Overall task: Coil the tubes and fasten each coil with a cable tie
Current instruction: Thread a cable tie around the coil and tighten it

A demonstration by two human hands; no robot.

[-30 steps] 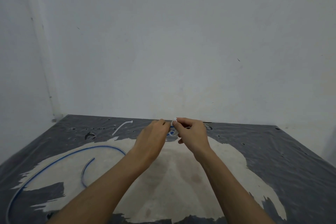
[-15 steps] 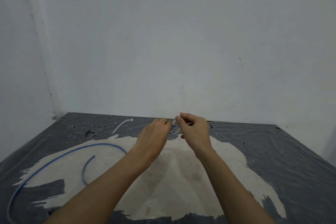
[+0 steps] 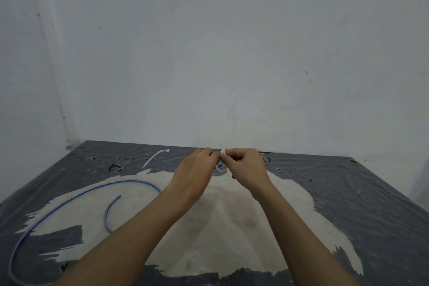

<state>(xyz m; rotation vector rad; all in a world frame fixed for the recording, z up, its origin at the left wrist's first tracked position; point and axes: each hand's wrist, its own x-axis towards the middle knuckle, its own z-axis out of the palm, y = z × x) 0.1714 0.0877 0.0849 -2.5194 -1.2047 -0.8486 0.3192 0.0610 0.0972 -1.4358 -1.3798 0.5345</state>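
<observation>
My left hand (image 3: 195, 174) and my right hand (image 3: 246, 167) meet above the far middle of the table. Between their fingertips sits a white cable tie (image 3: 222, 152), pinched by my right hand. Just below it a small blue tube coil (image 3: 220, 166) peeks out between the hands, gripped by my left hand and mostly hidden. A long loose blue tube (image 3: 76, 199) curves across the left of the table. A spare white cable tie (image 3: 156, 157) lies at the far left of centre.
The table is covered by a worn dark sheet (image 3: 371, 204) with a large pale scuffed patch in the middle. White walls close the far side and the left side.
The right hand rose with the tie end half a second ago, then came back down close to the left hand's fingertips. The loose tube and spare tie have not moved.
</observation>
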